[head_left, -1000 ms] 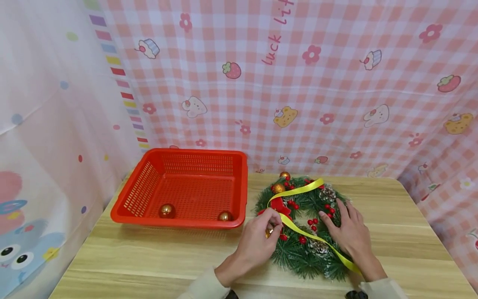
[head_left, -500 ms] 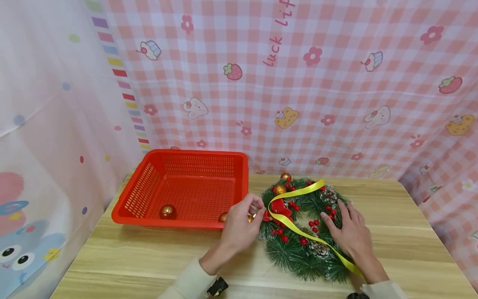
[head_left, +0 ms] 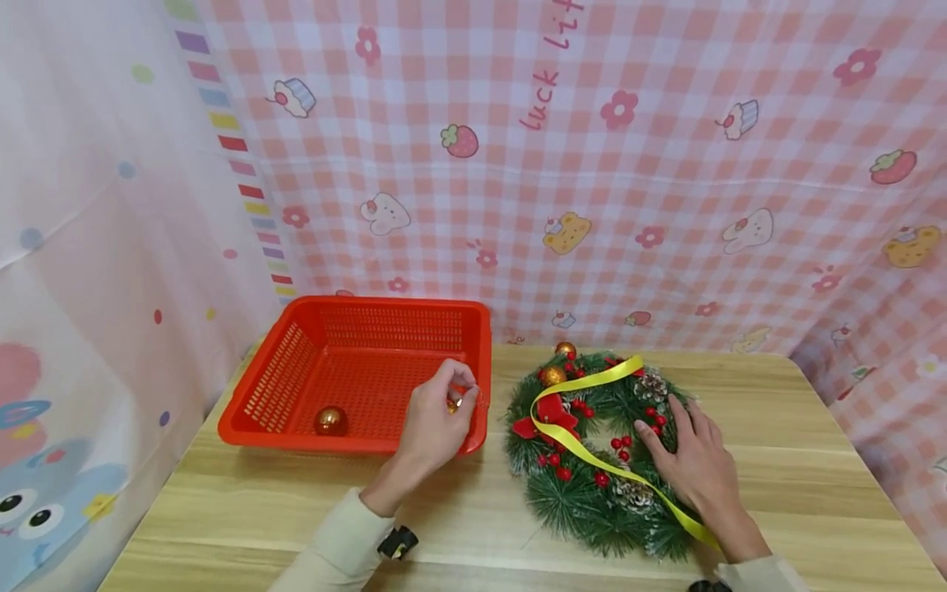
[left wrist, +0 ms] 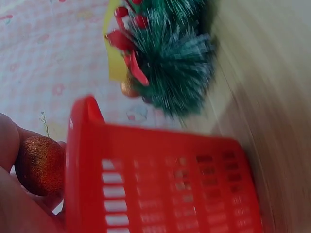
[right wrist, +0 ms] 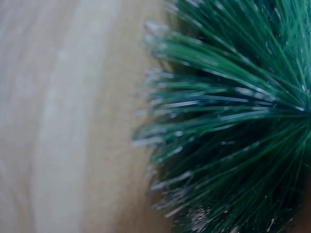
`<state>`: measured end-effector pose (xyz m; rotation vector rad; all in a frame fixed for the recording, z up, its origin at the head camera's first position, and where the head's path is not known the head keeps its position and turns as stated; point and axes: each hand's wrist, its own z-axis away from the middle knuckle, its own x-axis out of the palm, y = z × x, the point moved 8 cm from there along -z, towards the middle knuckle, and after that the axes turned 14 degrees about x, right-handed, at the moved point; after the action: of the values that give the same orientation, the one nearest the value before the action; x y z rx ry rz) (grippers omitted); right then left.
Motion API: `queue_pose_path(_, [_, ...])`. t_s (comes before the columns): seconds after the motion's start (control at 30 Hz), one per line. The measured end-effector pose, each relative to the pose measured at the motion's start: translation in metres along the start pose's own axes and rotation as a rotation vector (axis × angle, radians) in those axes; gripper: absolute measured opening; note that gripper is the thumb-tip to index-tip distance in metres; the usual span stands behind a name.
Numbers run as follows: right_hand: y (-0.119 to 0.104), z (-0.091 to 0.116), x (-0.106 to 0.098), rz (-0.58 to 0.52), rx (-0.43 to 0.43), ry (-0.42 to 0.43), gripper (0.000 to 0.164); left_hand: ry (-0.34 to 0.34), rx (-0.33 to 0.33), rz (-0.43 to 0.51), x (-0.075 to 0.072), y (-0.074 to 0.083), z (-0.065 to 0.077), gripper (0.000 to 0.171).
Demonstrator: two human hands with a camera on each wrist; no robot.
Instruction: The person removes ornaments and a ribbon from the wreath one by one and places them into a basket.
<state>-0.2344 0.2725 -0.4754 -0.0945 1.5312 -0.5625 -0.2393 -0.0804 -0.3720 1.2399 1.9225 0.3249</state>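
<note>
Pink checked cloth (head_left: pixel 473 189), printed with strawberries and cupcakes, hangs behind the wooden bench (head_left: pixel 799 469) we look down upon. From the head view we see both hands at once: the left hand (head_left: pixel 432 423) over the near right corner of the red basket (head_left: pixel 377 305), the right hand (head_left: pixel 699 460) resting on the right side of the green wreath (head_left: pixel 607 518), its thumb apart from its fingers. Only the left wrist view shows us plainly what the left fingers pinch: a coppery, glittery ball (left wrist: pixel 40 166) with a thin gold loop (left wrist: pixel 44 124), close beside the basket's rim. The head view alone gives us the shiny ball (head_left: pixel 330 421) on the basket floor and the yellow ribbon (head_left: pixel 592 379) crossing the wreath.

Seen from the head, the left fingers cover most of the held ball. The right wrist view offers us little but blurred needles (right wrist: pixel 233 107) and wood; a dark patch (right wrist: pixel 303 204) at its lower right edge may be part of the hand. Both sleeves (head_left: pixel 336 543) run out of the head view.

Pale grain runs sideways along the bench, and a white curtain (head_left: pixel 96 230) with coloured dots hangs at our left.
</note>
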Motion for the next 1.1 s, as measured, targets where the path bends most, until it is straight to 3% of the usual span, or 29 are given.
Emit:
queue_pose_path(0.5, [-0.001, 0.0, -0.001, -0.006, -0.001, -0.001, 0.089, 0.046, -0.067, -0.112, -0.042, -0.04, 0.001, 0.014])
queue_pose_path(0.8, [0.001, 0.0, 0.001, 0.0, 0.005, -0.009, 0.089, 0.033, -0.131, -0.135, -0.045, -0.049, 0.006, 0.013])
queue_pose_path(1.1, [0.0, 0.0, 0.0, 0.0, 0.003, -0.01, 0.089, 0.032, -0.139, -0.146, -0.044, -0.051, 0.008, 0.015])
